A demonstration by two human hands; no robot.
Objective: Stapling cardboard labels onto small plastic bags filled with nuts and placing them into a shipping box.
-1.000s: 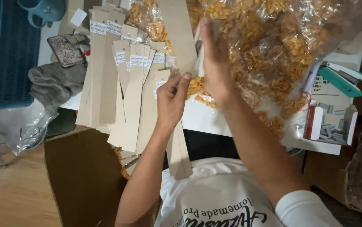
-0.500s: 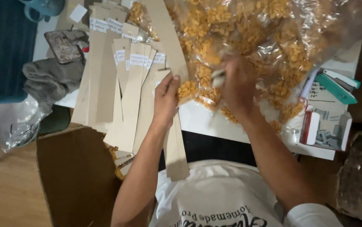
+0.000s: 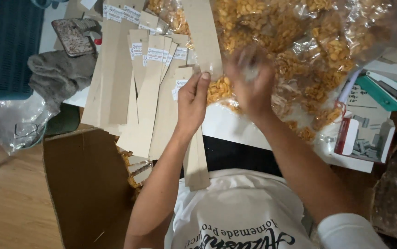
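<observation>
Snack bag (image 3: 300, 41), one big clear sack of golden crisps, lies across the white desk (image 3: 235, 129). Left hand (image 3: 191, 103) pinches one long kraft pouch (image 3: 203, 37) at the sack's mouth; right hand (image 3: 251, 83) is blurred inside the plastic, grip unclear. Roughly ten more labelled pouches (image 3: 138, 87) fan leftward. One teal stapler (image 3: 380, 90), one staple box (image 3: 362, 138), a grey cloth (image 3: 57, 76) and a cardboard box (image 3: 83, 180) crowd around.

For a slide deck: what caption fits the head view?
Left hand holding a long cardboard strip, blurred right hand at a clear bag of golden snacks.
</observation>
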